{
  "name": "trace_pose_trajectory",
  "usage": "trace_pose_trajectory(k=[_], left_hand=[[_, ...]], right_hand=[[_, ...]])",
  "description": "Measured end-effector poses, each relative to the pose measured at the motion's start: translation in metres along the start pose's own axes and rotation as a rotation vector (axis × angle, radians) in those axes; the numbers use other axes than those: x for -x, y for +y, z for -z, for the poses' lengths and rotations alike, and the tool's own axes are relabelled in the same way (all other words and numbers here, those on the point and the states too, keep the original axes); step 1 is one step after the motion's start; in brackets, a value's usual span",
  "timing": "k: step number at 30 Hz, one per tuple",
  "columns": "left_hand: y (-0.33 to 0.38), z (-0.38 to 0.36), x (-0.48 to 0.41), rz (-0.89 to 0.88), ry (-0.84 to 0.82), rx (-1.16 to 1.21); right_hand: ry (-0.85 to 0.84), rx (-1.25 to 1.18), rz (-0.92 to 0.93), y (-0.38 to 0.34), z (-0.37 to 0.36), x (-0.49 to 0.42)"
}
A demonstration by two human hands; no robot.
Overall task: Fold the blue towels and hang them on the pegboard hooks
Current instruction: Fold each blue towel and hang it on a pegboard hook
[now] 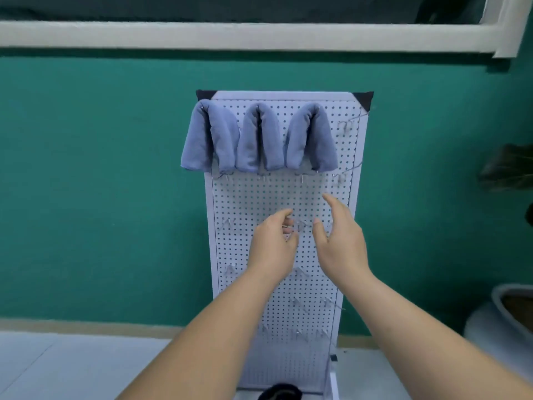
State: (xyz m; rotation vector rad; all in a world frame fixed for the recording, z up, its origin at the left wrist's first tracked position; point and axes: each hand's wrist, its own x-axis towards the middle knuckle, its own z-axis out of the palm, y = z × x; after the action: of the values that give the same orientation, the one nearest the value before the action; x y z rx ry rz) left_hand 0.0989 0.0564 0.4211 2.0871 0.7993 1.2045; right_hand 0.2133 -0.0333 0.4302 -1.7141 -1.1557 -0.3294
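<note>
Three folded blue towels [259, 138] hang side by side, touching, across the top row of the upright white pegboard [259, 194], each draped in an inverted V with both ends down, bare metal hooks [344, 127] sticking out at top right and in lower rows.

A home-like room: teal wall [101, 168], white window frame [230, 34] (potted plant [509, 167] nearby).

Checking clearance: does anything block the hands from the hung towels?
Nothing visible does: the left hand and right hand are before bare pegboard, the towels straight above; only small wire hooks between.
</note>
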Motion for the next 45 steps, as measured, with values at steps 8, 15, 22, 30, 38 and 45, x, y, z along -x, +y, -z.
trace_pose_trajectory(k=[8, 15, 22, 30, 38, 45], left_hand=[[-0.144, -0.038, 0.183, 0.247, -0.442, -0.234], [-0.223, -0.073, 0.305, 0.406, -0.71, -0.3], [-0.245, -0.086, 0.374, 0.488, -0.896, -0.36], [-0.235, -0.093, 0.381, 0.471, -0.937, -0.253], [-0.195, -0.101, 0.326, 0.414, -0.7, -0.106], [-0.151, -0.065, 0.231, 0.266, -0.711, -0.067]], right_hand=[[-0.392, 0.104, -0.11, 0.1, -0.052, 0.192], [-0.847, 0.305, -0.303, 0.186, -0.059, 0.332], [-1.261, 0.416, -0.507, 0.223, -0.051, 0.429], [-1.125, 0.366, -0.495, 0.213, -0.041, 0.434], [-0.775, 0.118, -0.408, 0.179, -0.036, 0.342], [-0.83, 0.08, -0.285, 0.166, -0.009, 0.248]])
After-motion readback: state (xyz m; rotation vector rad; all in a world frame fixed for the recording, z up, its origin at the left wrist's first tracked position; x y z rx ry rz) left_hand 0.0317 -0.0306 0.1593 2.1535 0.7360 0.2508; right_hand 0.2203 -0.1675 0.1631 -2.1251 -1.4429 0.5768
